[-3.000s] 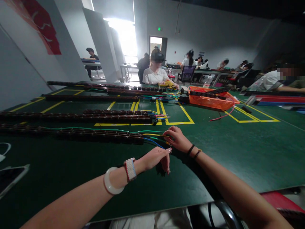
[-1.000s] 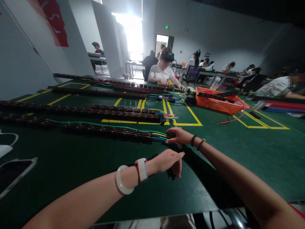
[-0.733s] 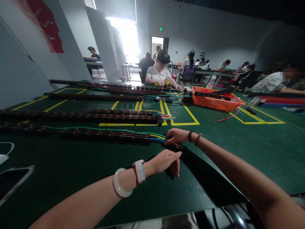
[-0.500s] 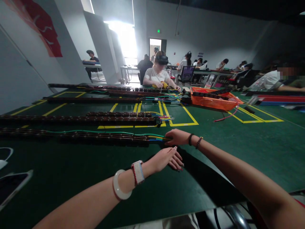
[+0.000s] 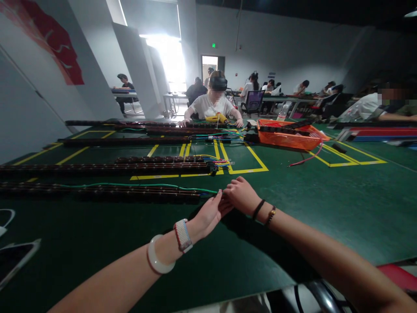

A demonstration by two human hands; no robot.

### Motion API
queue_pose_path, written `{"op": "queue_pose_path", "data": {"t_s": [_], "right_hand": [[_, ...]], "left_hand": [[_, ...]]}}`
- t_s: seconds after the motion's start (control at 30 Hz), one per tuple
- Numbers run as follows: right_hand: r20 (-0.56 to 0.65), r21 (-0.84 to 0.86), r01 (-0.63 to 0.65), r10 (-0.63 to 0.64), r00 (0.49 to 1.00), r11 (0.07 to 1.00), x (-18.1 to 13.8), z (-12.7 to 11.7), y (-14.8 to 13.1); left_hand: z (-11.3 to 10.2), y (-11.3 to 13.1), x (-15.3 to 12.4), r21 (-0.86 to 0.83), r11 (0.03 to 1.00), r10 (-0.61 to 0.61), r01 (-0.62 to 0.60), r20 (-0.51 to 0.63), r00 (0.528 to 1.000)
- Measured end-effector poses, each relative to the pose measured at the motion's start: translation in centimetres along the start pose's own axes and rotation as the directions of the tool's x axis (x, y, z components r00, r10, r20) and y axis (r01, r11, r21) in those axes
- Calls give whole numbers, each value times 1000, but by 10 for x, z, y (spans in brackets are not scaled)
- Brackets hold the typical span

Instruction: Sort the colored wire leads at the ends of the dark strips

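A long dark strip bundle (image 5: pixel 130 191) lies on the green table, with a green wire (image 5: pixel 163 186) running along its top. Coloured wires (image 5: pixel 206 194) come out of its right end and pass in between my hands. My right hand (image 5: pixel 243 194) is closed around the wire ends, its fingers curled down and partly hidden. My left hand (image 5: pixel 211 214), with a watch and a white bangle at the wrist, meets it from the near side. Its thumb lies against the wires, while its other fingers reach beneath them and are partly covered by my right hand.
Another dark bundle (image 5: pixel 163 168) with loose wire ends lies just beyond. Farther back are more strips (image 5: pixel 130 141) and an orange basket (image 5: pixel 289 139) holding dark pieces. A co-worker (image 5: pixel 213 104) sits across the table. At the near left lies a phone-like device (image 5: pixel 19 261).
My left hand has moved up and left, from open beside the wires to touching them. My right hand has curled more tightly. The co-worker opposite has spread their hands apart.
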State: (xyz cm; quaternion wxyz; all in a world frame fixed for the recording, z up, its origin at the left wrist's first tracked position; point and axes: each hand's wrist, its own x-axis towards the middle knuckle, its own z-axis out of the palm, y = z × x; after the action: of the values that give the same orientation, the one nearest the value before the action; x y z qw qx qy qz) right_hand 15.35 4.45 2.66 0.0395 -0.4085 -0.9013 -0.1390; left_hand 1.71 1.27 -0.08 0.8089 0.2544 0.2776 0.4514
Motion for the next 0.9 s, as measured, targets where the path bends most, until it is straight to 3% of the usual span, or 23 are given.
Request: {"op": "queue_pose_path", "data": {"t_s": [0.17,0.3,0.53,0.63,0.8,0.9], "right_hand": [[-130,-157,54,-75,989,986,-11,9,-20],[-157,-151,48,-72,985,987,-16,14,-28],[-205,120,-30,55,977,992,-40,-7,-14],[-244,145,-101,135,960,984,-57,-17,-4],[-130,84,-173,183,974,981,-80,-14,-3],[-73,170,-174,188,979,970,-85,-5,-11]], "left_hand": [[-2,-3,5,-45,999,-1,-4,-115,993],[-3,-5,7,-85,996,16,-30,-168,986],[-3,-2,6,-15,1000,2,-3,-57,998],[-2,0,3,4,1000,-16,16,-12,1000],[1,2,1,-7,1000,-24,24,-10,1000],[1,2,2,3,1000,-26,26,-21,999]]}}
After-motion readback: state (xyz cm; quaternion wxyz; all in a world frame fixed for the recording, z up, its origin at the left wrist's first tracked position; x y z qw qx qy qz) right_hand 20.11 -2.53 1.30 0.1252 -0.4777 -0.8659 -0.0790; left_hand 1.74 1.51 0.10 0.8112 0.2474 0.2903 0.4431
